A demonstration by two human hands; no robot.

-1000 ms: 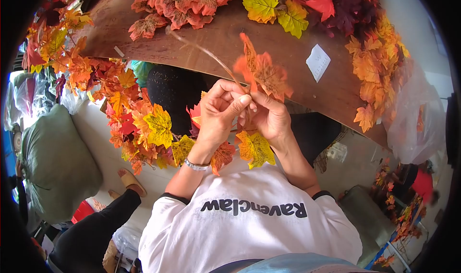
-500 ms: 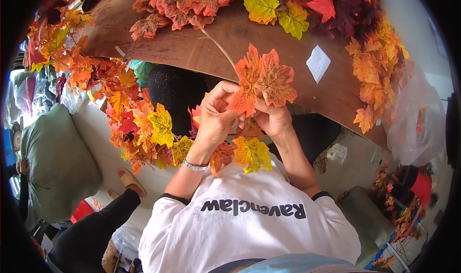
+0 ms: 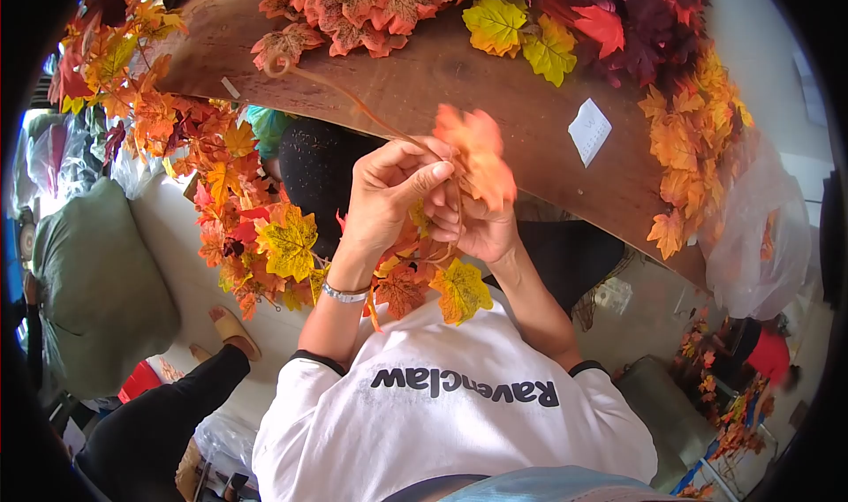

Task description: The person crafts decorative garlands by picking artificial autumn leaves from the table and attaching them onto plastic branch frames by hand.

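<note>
Thumb and fingers of my left hand [image 3: 389, 188] pinch a thin brown stem [image 3: 353, 103], whose curled end reaches up left over the table. Orange artificial maple leaves [image 3: 481, 162], smeared by motion, stand just above my right hand [image 3: 477, 228]. That hand is closed, its fingers curled around the garland's thin stem right below the leaves; part of its grip is hidden. From my hands the leaf garland [image 3: 287, 241] hangs across my lap and off to the left, with yellow, orange and red leaves. A yellow leaf [image 3: 463, 290] lies against my shirt.
The brown wooden table [image 3: 495, 96] holds a pile of coral leaves [image 3: 353, 12], dark red leaves [image 3: 636, 25] and a white paper slip [image 3: 589, 131]. Orange leaves [image 3: 685, 149] and a plastic bag [image 3: 764, 228] hang at its right edge. A green sack [image 3: 102, 290] stands left, near another person's sandalled foot [image 3: 234, 330].
The orange leaves have turned in my hands and now blur. The stem's curled end has swung left, and my left thumb now presses on the stem.
</note>
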